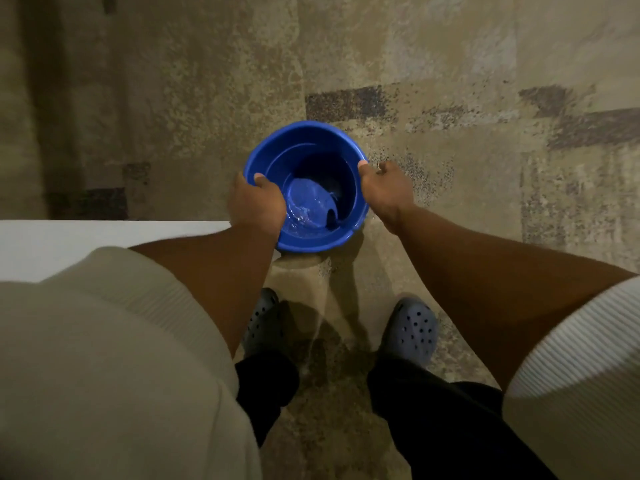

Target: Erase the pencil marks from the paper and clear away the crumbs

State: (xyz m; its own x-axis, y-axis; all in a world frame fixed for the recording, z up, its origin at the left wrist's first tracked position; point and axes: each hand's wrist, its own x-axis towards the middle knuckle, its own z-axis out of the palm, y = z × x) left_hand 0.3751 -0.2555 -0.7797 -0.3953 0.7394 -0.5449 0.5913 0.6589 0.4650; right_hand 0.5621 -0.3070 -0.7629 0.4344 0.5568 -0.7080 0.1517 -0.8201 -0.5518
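Above carpet [173, 98], left hand [254, 206], right hand [386, 192] gripping blue basin [311, 133]

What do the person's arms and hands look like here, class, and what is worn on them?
Both forearms are bare. The left hand and right hand wear no gloves, rings or watch that show. Pale cream ribbed sleeves are pushed up to about the elbows.

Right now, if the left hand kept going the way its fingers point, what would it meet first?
The left hand already grips the basin rim, thumb inside. Pushed straight on, it would probably meet the basin's inner wall or the water first; depth is unclear.
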